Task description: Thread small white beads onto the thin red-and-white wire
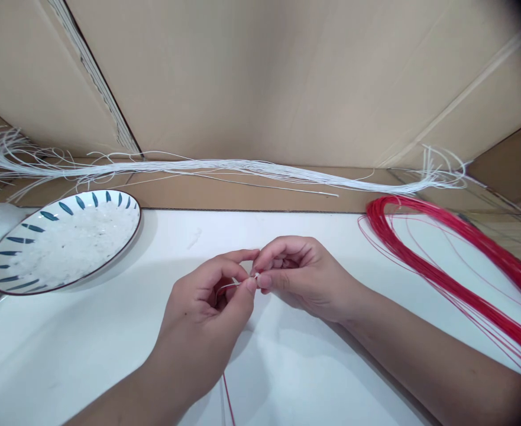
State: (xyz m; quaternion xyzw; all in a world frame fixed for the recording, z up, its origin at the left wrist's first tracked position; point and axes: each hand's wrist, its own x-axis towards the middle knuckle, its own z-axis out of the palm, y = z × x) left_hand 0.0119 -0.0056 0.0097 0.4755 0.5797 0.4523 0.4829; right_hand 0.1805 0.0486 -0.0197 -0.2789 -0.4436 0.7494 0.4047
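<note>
My left hand [207, 313] is closed in a pinch at the middle of the white table, thumb against the index finger. A thin white cord [228, 286] with a bit of red runs through its fingers. Facing it, fingertips almost touching, my right hand [311, 278] pinches the same cords. Between the two sets of fingertips shows a tiny white and red knot-like bit [256, 276], mostly covered. Below my left hand a red cord [228, 393] and a white cord [223, 402] hang down toward the front edge of the view.
A white oval plate [9, 275] with dark blue strokes holds small clear or white bits at the left. Along the cardboard wall [260, 77] lies a long bundle of white cords [233, 165]. A thick loop of red cord [437, 278] occupies the right side.
</note>
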